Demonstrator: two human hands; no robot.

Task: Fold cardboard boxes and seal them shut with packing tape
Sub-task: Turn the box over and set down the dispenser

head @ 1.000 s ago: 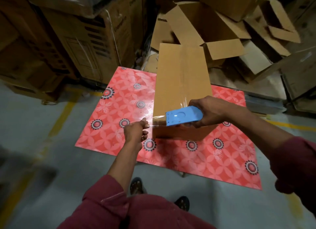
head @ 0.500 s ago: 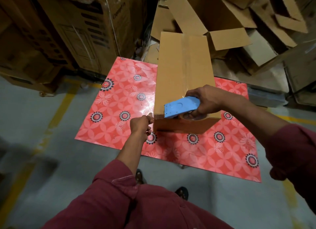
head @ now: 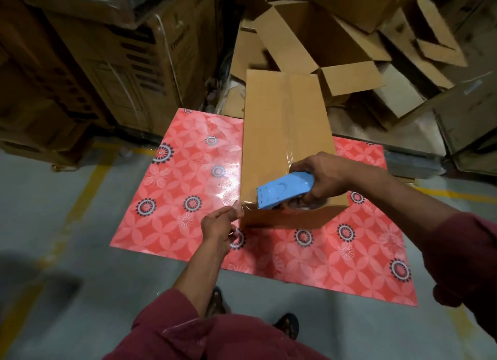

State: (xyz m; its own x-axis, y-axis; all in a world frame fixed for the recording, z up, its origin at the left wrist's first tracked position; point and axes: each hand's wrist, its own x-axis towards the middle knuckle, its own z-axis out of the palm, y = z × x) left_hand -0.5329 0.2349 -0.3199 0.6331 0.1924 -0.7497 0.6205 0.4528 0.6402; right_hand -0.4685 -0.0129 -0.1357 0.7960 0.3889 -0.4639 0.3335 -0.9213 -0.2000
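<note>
A closed brown cardboard box (head: 285, 133) lies on a red flowered mat (head: 188, 198), with clear tape running along its top seam. My right hand (head: 325, 175) grips a blue tape dispenser (head: 283, 190) at the box's near top edge; the tape roll shows under it. A short strip of clear tape (head: 238, 206) runs from the dispenser to the box's near left corner. There my left hand (head: 217, 226) pinches the tape's free end, just left of the box.
Several open, empty cardboard boxes (head: 349, 50) are piled behind and to the right. Tall printed cartons (head: 113, 63) stand at the back left. The grey concrete floor (head: 53, 252) carries yellow lines. My feet (head: 287, 324) are close to the mat's near edge.
The dispenser has come down from above the box onto its near top edge. The stretched tape has shortened, and my left hand has moved in to the box's left corner.
</note>
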